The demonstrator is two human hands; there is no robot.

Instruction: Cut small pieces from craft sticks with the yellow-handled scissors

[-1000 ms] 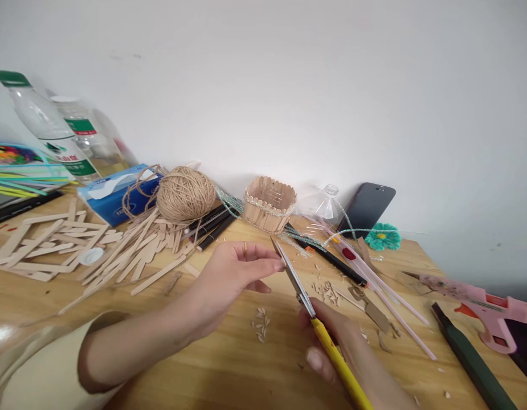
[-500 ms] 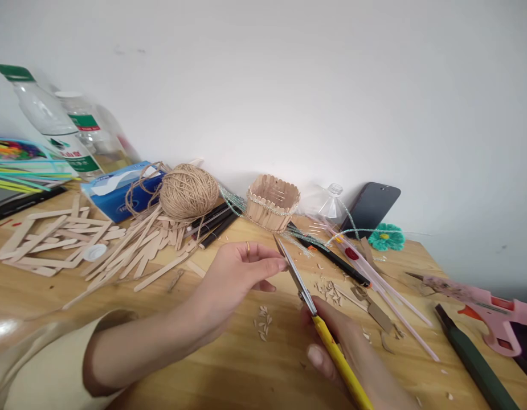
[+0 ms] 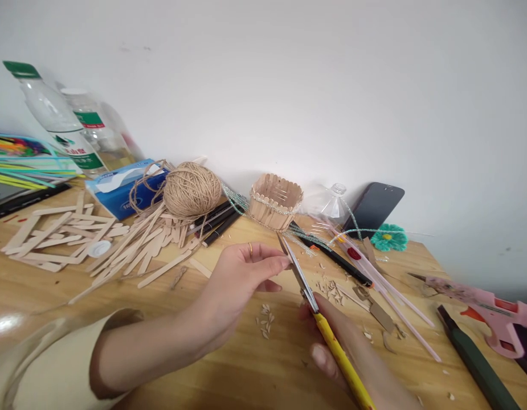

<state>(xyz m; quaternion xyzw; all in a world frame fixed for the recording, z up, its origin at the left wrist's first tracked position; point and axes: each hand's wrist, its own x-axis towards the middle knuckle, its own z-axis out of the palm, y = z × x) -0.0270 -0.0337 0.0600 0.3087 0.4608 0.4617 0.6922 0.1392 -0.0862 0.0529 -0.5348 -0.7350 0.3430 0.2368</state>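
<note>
My right hand (image 3: 331, 347) grips a pair of scissors (image 3: 305, 285) with yellow handles, the blades pointing away from me and parted a little at the tips. My left hand (image 3: 246, 270), a ring on one finger, pinches thumb against fingers right beside the blades. Whatever it holds is too small to make out. Below the fingertips a little heap of pale wood chips (image 3: 265, 320) lies on the table (image 3: 229, 370). More chips (image 3: 330, 290) are scattered right of the scissors. Behind the hands stands a small basket (image 3: 276, 202) made of wooden sticks, trimmed with glittery cord.
Craft sticks (image 3: 60, 236) and a twine ball (image 3: 192, 191) are at left, near a blue tissue pack (image 3: 135, 191) and plastic bottles (image 3: 62, 122). At right are a phone (image 3: 376, 208), a green flower (image 3: 389, 237), a pink glue gun (image 3: 481, 304) and a dark green tool (image 3: 477, 359).
The view has shifted slightly, so everything appears a little farther right. Both hands and the scissors keep nearly the same pose.
</note>
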